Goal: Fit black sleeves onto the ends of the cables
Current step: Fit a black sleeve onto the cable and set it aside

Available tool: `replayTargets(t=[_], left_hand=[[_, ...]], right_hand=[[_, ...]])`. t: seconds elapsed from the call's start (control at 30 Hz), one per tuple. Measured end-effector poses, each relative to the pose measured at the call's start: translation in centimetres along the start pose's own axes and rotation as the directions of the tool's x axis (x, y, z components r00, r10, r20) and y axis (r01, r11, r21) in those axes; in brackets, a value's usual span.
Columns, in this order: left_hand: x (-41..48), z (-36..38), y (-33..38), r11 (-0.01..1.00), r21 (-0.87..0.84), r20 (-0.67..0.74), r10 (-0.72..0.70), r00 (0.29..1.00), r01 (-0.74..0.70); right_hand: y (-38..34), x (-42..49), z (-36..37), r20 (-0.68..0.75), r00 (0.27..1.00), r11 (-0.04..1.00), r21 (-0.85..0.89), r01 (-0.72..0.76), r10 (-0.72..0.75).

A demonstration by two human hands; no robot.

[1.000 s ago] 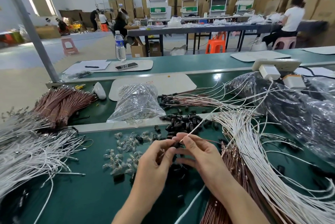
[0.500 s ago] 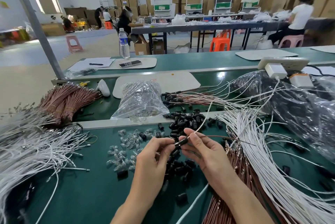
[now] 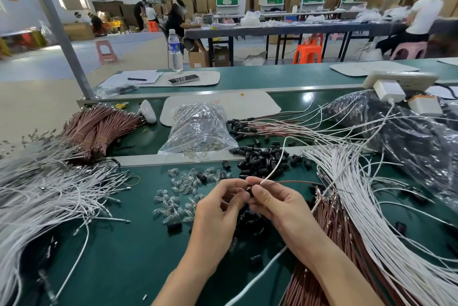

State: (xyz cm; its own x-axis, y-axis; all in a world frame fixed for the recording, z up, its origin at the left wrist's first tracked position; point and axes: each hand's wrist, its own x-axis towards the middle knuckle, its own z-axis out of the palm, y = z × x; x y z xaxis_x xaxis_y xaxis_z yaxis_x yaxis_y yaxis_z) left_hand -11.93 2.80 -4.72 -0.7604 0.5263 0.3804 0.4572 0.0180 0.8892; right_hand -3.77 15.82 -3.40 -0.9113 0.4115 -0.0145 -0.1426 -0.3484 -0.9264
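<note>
1. Black sleeve (image 3: 250, 191): one is held just above the green desk (image 3: 119, 256) at the middle of the view, between the fingertips of both hands.
2. The left hand (image 3: 218, 209) has its fingers curled in and pinches the sleeve from the left side.
3. The right hand (image 3: 277, 204) pinches a pale cable (image 3: 272, 169) right at the sleeve. From the fingers the cable rises away over the desk.
4. A pile of loose sleeves (image 3: 262, 159) lies just beyond the hands, and more black pieces lie under the wrists.
5. Small clear parts (image 3: 183, 189) are scattered to the left of the hands. A clear plastic bag (image 3: 198, 129) stands behind them.
6. A mass of white cables (image 3: 44, 194) fills the left of the desk, with tied brown bundles (image 3: 99, 127) behind it.
7. On the right, a fan of white wires (image 3: 359, 194) lies beside brown wires (image 3: 329, 231), and a dark plastic bag (image 3: 409, 137) sits beyond them.
</note>
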Motion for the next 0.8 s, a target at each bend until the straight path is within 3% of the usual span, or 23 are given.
replayTargets(t=[0.23,0.43,0.8], left_hand=[[-0.2,0.2,0.0,1.0,0.027,0.003,0.009,1.0,-0.009],[-0.2,0.3,0.2,1.0,0.003,0.008,-0.006,1.0,0.006],[-0.1,0.2,0.0,1.0,-0.004,0.012,-0.021,1.0,0.021]], right_hand=[[-0.2,0.1,-0.3,-0.195,0.976,0.993,0.038,0.11,-0.101],[-0.3,-0.3,0.4,-0.076,0.995,0.998,0.0,0.06,-0.06],[-0.3,0.2,-0.7,-0.17,0.981,0.996,0.008,0.094,-0.091]])
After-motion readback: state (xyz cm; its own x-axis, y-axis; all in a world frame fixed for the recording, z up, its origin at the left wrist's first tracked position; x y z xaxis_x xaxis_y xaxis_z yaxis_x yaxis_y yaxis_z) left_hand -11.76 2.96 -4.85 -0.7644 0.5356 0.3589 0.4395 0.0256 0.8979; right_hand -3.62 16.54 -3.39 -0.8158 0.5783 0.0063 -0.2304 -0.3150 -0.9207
